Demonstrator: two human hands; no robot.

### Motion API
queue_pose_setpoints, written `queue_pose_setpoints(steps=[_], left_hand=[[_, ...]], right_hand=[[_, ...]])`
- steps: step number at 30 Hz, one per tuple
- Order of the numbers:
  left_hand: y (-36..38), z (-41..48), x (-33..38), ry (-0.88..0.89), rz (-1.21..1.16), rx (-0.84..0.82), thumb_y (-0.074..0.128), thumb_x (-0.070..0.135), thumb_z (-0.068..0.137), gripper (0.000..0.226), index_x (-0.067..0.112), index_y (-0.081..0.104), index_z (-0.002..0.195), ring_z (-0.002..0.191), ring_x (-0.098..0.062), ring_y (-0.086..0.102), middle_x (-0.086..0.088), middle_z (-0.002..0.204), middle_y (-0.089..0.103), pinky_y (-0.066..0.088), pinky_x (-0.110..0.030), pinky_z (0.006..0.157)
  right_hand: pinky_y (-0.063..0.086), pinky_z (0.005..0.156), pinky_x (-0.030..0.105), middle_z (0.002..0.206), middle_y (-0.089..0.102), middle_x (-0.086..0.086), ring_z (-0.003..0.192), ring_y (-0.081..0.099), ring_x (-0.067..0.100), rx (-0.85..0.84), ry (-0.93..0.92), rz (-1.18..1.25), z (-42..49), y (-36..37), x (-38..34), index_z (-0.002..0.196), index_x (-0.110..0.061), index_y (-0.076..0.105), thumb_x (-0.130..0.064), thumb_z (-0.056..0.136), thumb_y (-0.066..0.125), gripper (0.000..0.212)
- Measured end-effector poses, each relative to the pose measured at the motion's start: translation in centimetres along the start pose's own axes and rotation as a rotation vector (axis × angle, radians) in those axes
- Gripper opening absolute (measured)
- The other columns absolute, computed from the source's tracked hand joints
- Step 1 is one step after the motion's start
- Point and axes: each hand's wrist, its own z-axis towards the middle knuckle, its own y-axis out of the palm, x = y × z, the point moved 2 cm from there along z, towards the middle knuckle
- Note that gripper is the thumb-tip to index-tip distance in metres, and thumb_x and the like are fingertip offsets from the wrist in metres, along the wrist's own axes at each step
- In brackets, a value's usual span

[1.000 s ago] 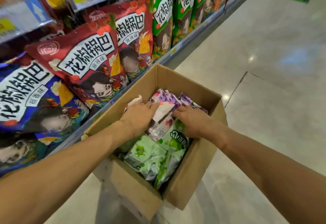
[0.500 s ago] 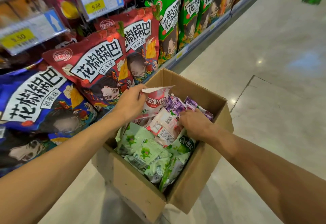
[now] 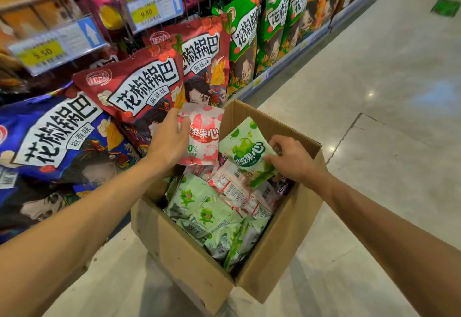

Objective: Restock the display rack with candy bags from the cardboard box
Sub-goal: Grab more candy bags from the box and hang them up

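Brown corrugated cardboard forms the one open-topped box point(image 3: 189, 261), which stands on the pale, glossy floor point(image 3: 374, 92) just beside the display rack point(image 3: 287, 63) on the left. Two bare hands are over the box, and each has one bag. The left hand point(image 3: 169, 142) has its thumb and fingers curled round the left edge of a pink candy bag point(image 3: 204, 139), a flat, shiny pouch held upright above the box's far left corner and in front of the rack. The right hand point(image 3: 291, 159) pinches the right edge of a green candy bag point(image 3: 245, 152), a crinkled pouch tilted above the heap, near the box's far right wall. Loose in the box lie more pouches: several pale green bags point(image 3: 199, 207) on the near side, a few pink-and-white bags point(image 3: 234, 184) in the middle showing barcodes, and a purple one point(image 3: 282, 187) partly hidden at the right; I cannot count them exactly. On the rack lean large, glossy snack bags with bold lettering: one blue bag point(image 3: 50, 137) nearest, two red bags point(image 3: 139, 92) beyond it, then at least two big green bags point(image 3: 244, 39) farther along. Two blurred price tags point(image 3: 154, 7) with yellow panels hang from the wire rail above. One green sticker point(image 3: 445, 7) lies on the floor at the far right.
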Motion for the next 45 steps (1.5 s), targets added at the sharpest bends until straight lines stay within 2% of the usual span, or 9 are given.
queue_pose_setpoints(steps=[5, 8, 11, 15, 20, 24, 31, 36, 45], left_hand=[[0.0, -0.6, 0.0, -0.109, -0.022, -0.031, 0.035, 0.033, 0.106, 0.031, 0.013, 0.047, 0.126, 0.104, -0.028, 0.061, -0.005, 0.114, 0.062, 0.049, -0.049, 0.092], [0.1, -0.7, 0.0, -0.149, -0.025, -0.064, 0.044, 0.039, 0.102, 0.034, 0.012, 0.050, 0.122, 0.104, -0.028, 0.061, -0.005, 0.113, 0.063, 0.050, -0.047, 0.091], [0.1, -1.1, -0.1, -0.167, -0.036, -0.129, 0.054, 0.044, 0.097, 0.040, 0.011, 0.054, 0.119, 0.103, -0.028, 0.064, -0.007, 0.114, 0.066, 0.052, -0.049, 0.091], [0.0, -1.6, -0.2, -0.182, -0.059, -0.206, 0.070, 0.054, 0.082, 0.047, 0.015, 0.060, 0.107, 0.087, -0.032, 0.068, -0.015, 0.098, 0.070, 0.056, -0.052, 0.079], [0.6, -1.8, -0.2, -0.189, -0.188, -0.254, 0.065, 0.035, 0.093, 0.037, 0.000, 0.070, 0.104, 0.061, -0.014, 0.065, -0.007, 0.078, 0.074, 0.049, -0.026, 0.051], [1.0, -1.6, 0.1, -0.228, -0.339, -0.221, 0.058, 0.028, 0.098, 0.027, 0.009, 0.069, 0.115, 0.092, -0.019, 0.072, -0.004, 0.105, 0.075, 0.059, -0.038, 0.082], [-0.1, -2.2, 5.4, -0.352, -0.514, -0.112, 0.055, 0.030, 0.099, 0.032, 0.016, 0.062, 0.127, 0.108, -0.020, 0.066, 0.001, 0.119, 0.070, 0.051, -0.047, 0.100], [-6.9, -6.7, 14.1, -0.381, -0.622, -0.142, 0.062, 0.036, 0.095, 0.040, 0.023, 0.054, 0.132, 0.112, -0.007, 0.063, 0.012, 0.120, 0.067, 0.051, -0.026, 0.095], [-29.6, -10.8, 33.9, -0.391, -0.716, -0.166, 0.081, -0.007, 0.068, 0.051, 0.011, 0.056, 0.108, 0.067, 0.009, 0.066, 0.007, 0.091, 0.069, 0.049, -0.007, 0.058]], right_hand=[[0.059, 0.063, 0.032, 0.099, 0.063, 0.005, 0.096, 0.067, 0.024, -0.180, 0.215, 0.165, 0.6, 1.5, 0.6, 0.102, -0.013, 0.051, -0.005, 0.093, 0.059, 0.015], [0.060, 0.082, 0.038, 0.114, 0.067, 0.008, 0.105, 0.066, 0.024, -0.231, 0.180, 0.015, 0.9, 2.6, 0.4, 0.114, -0.013, 0.059, -0.010, 0.084, 0.068, 0.031], [0.057, 0.075, 0.031, 0.107, 0.070, 0.005, 0.098, 0.065, 0.020, -0.217, 0.125, -0.130, 0.7, 3.7, 0.2, 0.110, -0.013, 0.067, -0.024, 0.074, 0.083, 0.041], [0.058, 0.085, 0.037, 0.108, 0.073, 0.009, 0.099, 0.068, 0.023, -0.239, 0.180, 0.009, 0.9, 4.3, 0.3, 0.108, -0.008, 0.071, -0.020, 0.073, 0.085, 0.040], [0.056, 0.081, 0.031, 0.109, 0.072, 0.009, 0.100, 0.068, 0.023, -0.209, 0.205, 0.192, 0.6, 3.0, 0.0, 0.110, -0.007, 0.069, -0.009, 0.079, 0.078, 0.033], [0.057, 0.075, 0.028, 0.106, 0.074, 0.007, 0.087, 0.070, 0.015, -0.084, 0.218, 0.476, -0.3, 1.4, -0.8, 0.106, -0.011, 0.068, -0.003, 0.079, 0.077, 0.030], [0.060, 0.076, 0.034, 0.095, 0.078, 0.001, 0.084, 0.076, 0.020, 0.020, 0.271, 0.775, -4.6, -3.4, -4.8, 0.102, -0.018, 0.072, -0.017, 0.078, 0.081, 0.026], [0.061, 0.078, 0.039, 0.099, 0.078, 0.003, 0.088, 0.076, 0.023, -0.013, 0.308, 0.796, -10.5, -9.8, -10.9, 0.112, -0.013, 0.070, -0.015, 0.081, 0.078, 0.033], [0.056, 0.055, 0.023, 0.086, 0.079, 0.000, 0.074, 0.076, 0.018, 0.066, 0.411, 0.850, -21.8, -27.4, -31.7, 0.100, -0.014, 0.073, -0.017, 0.080, 0.078, 0.021]])
